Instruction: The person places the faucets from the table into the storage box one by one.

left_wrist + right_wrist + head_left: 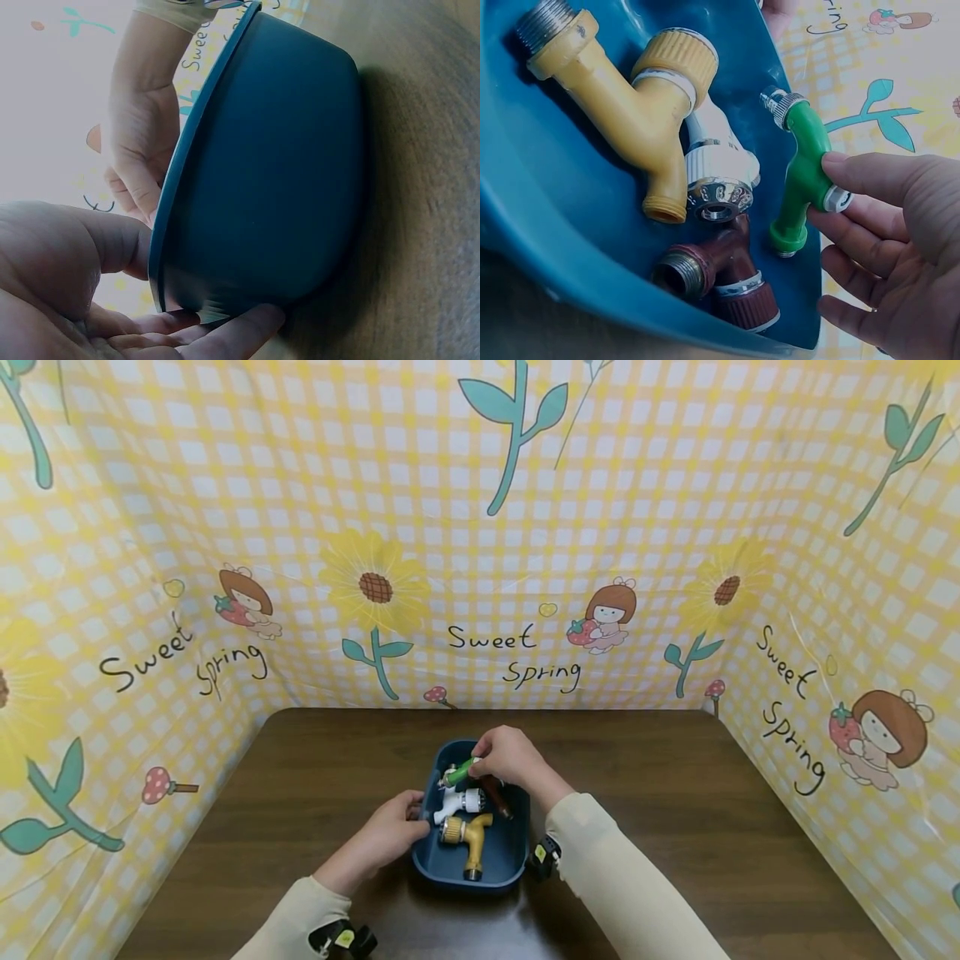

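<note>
A dark blue plastic basin (517, 860) stands on the table in the head view. My left hand (388, 833) grips its left side, thumb at the rim and fingers against the outer wall (277, 150). Over the far end, my right hand (513, 757) pinches a green tap (807, 142) between thumb and fingers. Inside the basin lie a yellow tap (622, 112) nearest the front, a white tap (718, 169) with a silver collar behind it, and a dark red tap (739, 274) on the right, partly hidden by my right hand in the head view.
The basin sits on a dark brown wooden table (315, 793). Yellow checked cloth (495, 552) with printed flowers and lettering hangs behind the table and along both sides.
</note>
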Tool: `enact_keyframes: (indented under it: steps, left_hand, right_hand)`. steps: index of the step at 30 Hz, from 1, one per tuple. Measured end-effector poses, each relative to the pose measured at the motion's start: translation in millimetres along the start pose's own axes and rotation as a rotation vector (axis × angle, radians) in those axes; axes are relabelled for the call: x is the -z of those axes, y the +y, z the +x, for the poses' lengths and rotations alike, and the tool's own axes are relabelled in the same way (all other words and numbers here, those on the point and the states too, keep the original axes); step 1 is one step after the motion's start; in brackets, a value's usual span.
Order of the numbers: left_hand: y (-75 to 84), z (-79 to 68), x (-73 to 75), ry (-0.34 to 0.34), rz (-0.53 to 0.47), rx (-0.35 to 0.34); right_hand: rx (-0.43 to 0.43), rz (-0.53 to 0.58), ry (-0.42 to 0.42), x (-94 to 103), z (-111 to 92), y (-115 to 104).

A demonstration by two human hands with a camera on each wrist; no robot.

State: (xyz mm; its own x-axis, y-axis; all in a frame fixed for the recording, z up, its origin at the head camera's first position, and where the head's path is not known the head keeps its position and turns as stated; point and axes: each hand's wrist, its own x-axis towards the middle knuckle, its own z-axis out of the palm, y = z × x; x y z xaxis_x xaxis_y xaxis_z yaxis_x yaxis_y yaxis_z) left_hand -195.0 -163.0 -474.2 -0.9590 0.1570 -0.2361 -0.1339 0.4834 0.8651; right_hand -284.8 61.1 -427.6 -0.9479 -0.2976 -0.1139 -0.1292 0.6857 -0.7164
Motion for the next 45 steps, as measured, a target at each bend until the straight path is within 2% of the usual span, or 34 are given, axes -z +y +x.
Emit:
enact_keyframes:
  steps: [8,22,31,45]
  left_hand:
    - [-2.8,-0.8,-1.0,-0.005,-0.022,-0.008]
    - [-5.3,0.8,-0.8,-0.015,-0.036,-0.009]
    - [-3.3,0.0,-0.4,-0.006,-0.029,-0.012]
    - [-4.4,1.8,-0.6,-0.008,-0.015,-0.012]
  right_hand:
    - [0.003,-0.048,0.041,-6.5,0.8,6.6]
    - [-0.002,-0.035,0.049,-8.6,1.5,10.2]
    - [0.006,-0.076,0.069,-9.3,2.3,9.9]
    - [-0.002,-0.069,0.050,-7.7,0.8,8.7]
